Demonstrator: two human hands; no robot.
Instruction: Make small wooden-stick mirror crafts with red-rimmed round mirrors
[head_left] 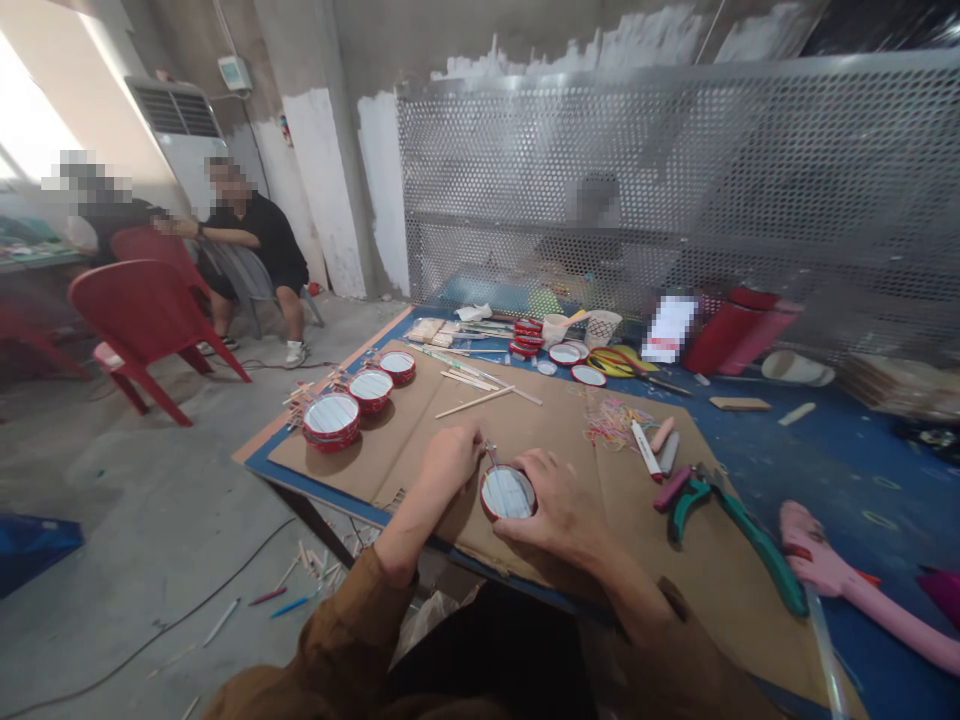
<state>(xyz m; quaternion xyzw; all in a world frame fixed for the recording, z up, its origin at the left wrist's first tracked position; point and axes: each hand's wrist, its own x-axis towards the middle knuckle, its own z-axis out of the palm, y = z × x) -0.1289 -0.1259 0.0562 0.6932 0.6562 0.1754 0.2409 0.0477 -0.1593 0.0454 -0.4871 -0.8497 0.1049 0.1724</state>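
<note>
My right hand (555, 500) is wrapped round a small red-rimmed, drum-like piece (508, 492) with a pale round top, its thumb at the near edge and its fingers over the far side. A thin neck sticks out from the piece toward my left hand (454, 458). The left fingers are pinched together beside the neck's end; what lies between them is too small to make out. Both hands are over a brown cardboard sheet (577, 560). To the left, similar red-rimmed pieces (331, 418) with sticks poking out stand in a row along the cardboard.
Thin wooden sticks (474, 402) lie beyond my hands. On the right are tangled coloured rubber bands (613, 420), a white marker (646, 450), green-handled pliers (757, 545) and a pink glue gun (847, 580). A perforated metal screen (480, 180) stands behind the blue table (810, 470).
</note>
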